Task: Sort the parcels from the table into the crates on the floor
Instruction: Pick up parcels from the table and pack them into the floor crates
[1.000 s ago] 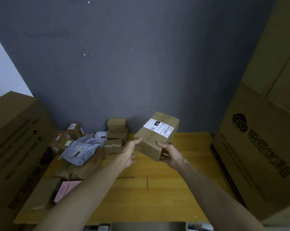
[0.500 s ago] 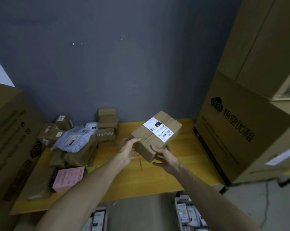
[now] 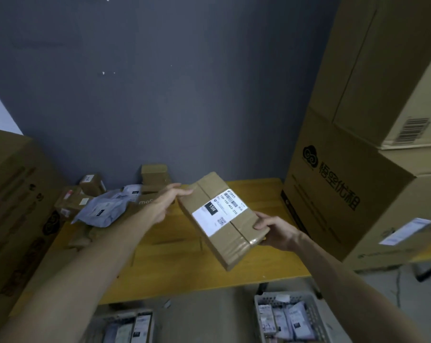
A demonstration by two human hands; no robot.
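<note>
Head view, biggest things first: tall brown cardboard cartons (image 3: 345, 194) are stacked at the right end of the yellow wooden table (image 3: 259, 266), and another large brown carton (image 3: 16, 194) stands at its left end. We judge these to be no part of the sorting.

On the floor in front of the table, a grey plastic crate (image 3: 283, 297) on the right already holds several bagged, labelled parcels. A second grey plastic crate (image 3: 125, 313) on the left, partly cut off by the frame edge, shows a few too. So some of the work looks done.

A good deal is left. A pile of unsorted parcels (image 3: 85, 201) sits at the back left of the table, where a grey plastic mailer bag (image 3: 100, 211) lies on small brown boxes, with more boxes against the wall.

The parcel in hand is a brown taped cardboard box with a white shipping label (image 3: 224, 219). It is held tilted in the air above the middle of the table, label towards us, and is not yet in any crate. Our right hand (image 3: 276, 231) grasps its near right end, thumb on top and fingers underneath. Our left hand (image 3: 167, 204) is released, fingers straight, their tips touching the box's far left corner. We take it the label is being read to choose a crate.
</note>
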